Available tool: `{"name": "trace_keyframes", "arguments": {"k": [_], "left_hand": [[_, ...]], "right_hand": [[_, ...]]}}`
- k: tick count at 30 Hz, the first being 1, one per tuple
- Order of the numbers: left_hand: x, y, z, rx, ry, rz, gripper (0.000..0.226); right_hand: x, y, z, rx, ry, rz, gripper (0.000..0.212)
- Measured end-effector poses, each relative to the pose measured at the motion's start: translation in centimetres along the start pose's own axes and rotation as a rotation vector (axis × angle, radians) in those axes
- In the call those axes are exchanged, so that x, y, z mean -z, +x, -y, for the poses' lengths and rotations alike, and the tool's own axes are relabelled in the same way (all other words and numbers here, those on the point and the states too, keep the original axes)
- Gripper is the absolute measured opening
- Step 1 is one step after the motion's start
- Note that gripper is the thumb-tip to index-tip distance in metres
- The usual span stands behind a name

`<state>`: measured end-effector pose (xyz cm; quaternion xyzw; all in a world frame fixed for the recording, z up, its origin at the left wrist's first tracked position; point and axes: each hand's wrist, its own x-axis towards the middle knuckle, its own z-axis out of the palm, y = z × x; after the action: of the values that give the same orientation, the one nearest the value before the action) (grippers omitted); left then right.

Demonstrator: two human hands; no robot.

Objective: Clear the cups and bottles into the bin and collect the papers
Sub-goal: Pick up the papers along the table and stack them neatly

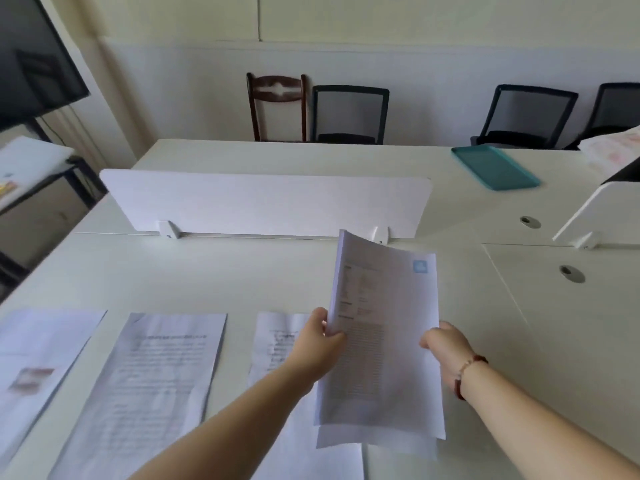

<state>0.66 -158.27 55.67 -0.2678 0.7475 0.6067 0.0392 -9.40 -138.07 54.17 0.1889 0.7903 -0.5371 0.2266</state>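
A person holds a small stack (pixel 381 341) of printed sheets above a white desk (pixel 242 271), the left hand (pixel 320 341) pinching its left edge and the right hand (pixel 445 344) closed on its right edge — both gripping, the stack lifted clear and slightly curled at the top. Three more papers lie flat along the near edge: one at far left (pixel 38 362), one beside it (pixel 156 382), and a third (pixel 277 341) partly hidden under the left arm and the stack. No cups, bottles or bin are in view, so that part looks done or lies elsewhere. The job in hand is gathering: best to square the stack, free one hand, and slide each flat sheet to the desk's edge to lift it — not to crease it.
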Motion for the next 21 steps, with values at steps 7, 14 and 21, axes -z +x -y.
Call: {"name": "trace_keyframes", "arguments": {"k": [7, 14, 21], "left_hand": [[8.1, -1.2, 2.5, 0.111, -0.064, -0.17, 0.038], [10.3, -1.9, 7.5, 0.236, 0.097, -0.181, 0.027], [8.5, -1.0, 9.7, 0.326, 0.578, -0.15, 0.049]], "right_hand": [[-8.6, -0.6, -0.7, -0.028, -0.189, 0.219, 0.061], [-12.4, -3.4, -2.9, 0.003, -0.322, 0.257, 0.031], [-12.2, -4.7, -3.9, 0.109, -0.633, 0.168, 0.038]]}}
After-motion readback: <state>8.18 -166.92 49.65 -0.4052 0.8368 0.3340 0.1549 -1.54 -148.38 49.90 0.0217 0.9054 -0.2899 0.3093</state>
